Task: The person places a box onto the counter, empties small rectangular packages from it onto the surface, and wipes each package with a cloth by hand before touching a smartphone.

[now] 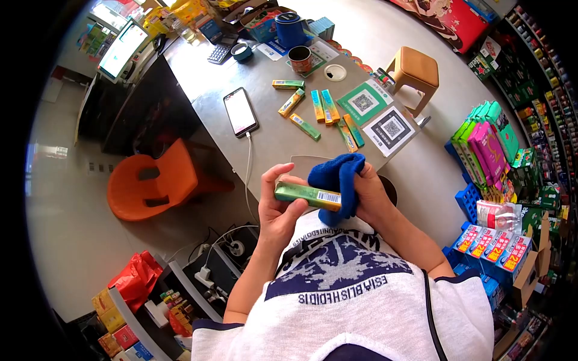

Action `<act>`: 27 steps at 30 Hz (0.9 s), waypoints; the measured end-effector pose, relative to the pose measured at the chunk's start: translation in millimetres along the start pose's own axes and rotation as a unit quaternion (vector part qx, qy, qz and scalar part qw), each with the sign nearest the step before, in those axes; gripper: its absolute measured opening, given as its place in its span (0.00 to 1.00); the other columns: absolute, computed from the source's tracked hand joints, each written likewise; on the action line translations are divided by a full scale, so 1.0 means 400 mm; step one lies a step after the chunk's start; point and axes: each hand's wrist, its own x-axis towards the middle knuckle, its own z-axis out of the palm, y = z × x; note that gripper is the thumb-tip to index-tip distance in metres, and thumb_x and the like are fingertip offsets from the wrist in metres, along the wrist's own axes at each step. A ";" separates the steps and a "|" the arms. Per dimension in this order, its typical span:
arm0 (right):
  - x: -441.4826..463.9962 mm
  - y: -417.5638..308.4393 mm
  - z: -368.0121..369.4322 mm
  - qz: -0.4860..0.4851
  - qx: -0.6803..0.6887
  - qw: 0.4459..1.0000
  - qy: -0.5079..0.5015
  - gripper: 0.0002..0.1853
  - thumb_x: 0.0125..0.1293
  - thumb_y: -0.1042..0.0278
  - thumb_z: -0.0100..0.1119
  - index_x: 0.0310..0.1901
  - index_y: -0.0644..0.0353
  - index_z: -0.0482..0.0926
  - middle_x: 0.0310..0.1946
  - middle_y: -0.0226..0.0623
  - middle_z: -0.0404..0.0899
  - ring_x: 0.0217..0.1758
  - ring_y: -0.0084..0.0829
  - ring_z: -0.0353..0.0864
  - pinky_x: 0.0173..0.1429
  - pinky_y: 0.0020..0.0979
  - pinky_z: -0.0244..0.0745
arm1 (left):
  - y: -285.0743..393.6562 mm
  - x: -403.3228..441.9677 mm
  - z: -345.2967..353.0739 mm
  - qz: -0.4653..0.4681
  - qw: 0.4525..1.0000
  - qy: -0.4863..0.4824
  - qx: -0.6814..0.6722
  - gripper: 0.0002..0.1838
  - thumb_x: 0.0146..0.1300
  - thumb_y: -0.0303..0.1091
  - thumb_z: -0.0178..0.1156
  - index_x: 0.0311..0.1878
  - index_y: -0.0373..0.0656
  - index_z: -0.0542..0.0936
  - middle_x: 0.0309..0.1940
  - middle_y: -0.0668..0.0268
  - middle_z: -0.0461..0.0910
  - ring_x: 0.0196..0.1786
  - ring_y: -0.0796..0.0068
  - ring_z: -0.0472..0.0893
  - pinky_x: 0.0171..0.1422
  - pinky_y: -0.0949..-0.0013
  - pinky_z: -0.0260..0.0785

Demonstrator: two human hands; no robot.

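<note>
My left hand is closed around a small green and yellow box with a barcode on its side. A blue cloth is gripped in my right hand, folded against the box's right end. Beyond my hands, several similar slim boxes lie on the grey counter, among them an orange and green one, a green one and a blue and orange pair. A phone with a lit screen and a white cable lies left of them.
Two QR code cards, one green and one white, lie at the counter's right edge. An open can and a blue container stand farther back. An orange chair is at left, a stool at right.
</note>
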 end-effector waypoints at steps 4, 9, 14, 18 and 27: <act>-0.014 -0.019 -0.007 0.049 -0.120 0.991 -0.031 0.12 0.64 0.70 0.59 0.47 0.64 0.78 0.37 0.33 0.81 0.37 0.22 0.81 0.43 0.26 0.79 | 0.003 0.003 -0.027 0.028 0.997 -0.010 0.068 0.29 0.56 0.21 0.65 0.60 0.41 0.64 0.42 0.60 0.77 0.47 0.73 0.78 0.52 0.70 0.73; -0.016 -0.061 0.044 0.026 -0.418 0.901 -0.117 0.13 0.61 0.67 0.62 0.45 0.64 0.78 0.35 0.30 0.80 0.39 0.20 0.78 0.46 0.25 0.74 | 0.048 0.024 -0.018 0.142 0.898 -0.110 0.402 0.23 0.46 0.19 0.70 0.48 0.39 0.76 0.40 0.61 0.80 0.44 0.68 0.80 0.48 0.68 0.74; -0.003 -0.060 0.037 0.090 -0.384 0.908 -0.141 0.12 0.61 0.66 0.63 0.43 0.63 0.79 0.35 0.29 0.80 0.39 0.19 0.76 0.47 0.24 0.72 | 0.068 0.034 -0.005 0.164 0.890 -0.114 0.411 0.21 0.44 0.20 0.72 0.44 0.39 0.79 0.38 0.62 0.83 0.42 0.68 0.81 0.43 0.71 0.75; -0.012 -0.072 0.013 0.099 -0.312 0.925 -0.191 0.11 0.63 0.72 0.59 0.47 0.64 0.79 0.38 0.29 0.81 0.42 0.19 0.76 0.50 0.24 0.72 | 0.056 0.023 -0.022 0.129 0.942 -0.088 0.296 0.21 0.44 0.20 0.72 0.43 0.38 0.77 0.40 0.60 0.83 0.44 0.71 0.81 0.47 0.71 0.75; -0.010 -0.097 -0.066 0.043 -0.165 0.977 -0.130 0.12 0.61 0.78 0.58 0.48 0.65 0.78 0.44 0.42 0.81 0.47 0.31 0.81 0.49 0.34 0.79 | 0.059 0.045 -0.044 0.121 0.986 0.115 -0.032 0.16 0.58 0.21 0.63 0.49 0.38 0.71 0.41 0.62 0.76 0.47 0.69 0.79 0.52 0.70 0.74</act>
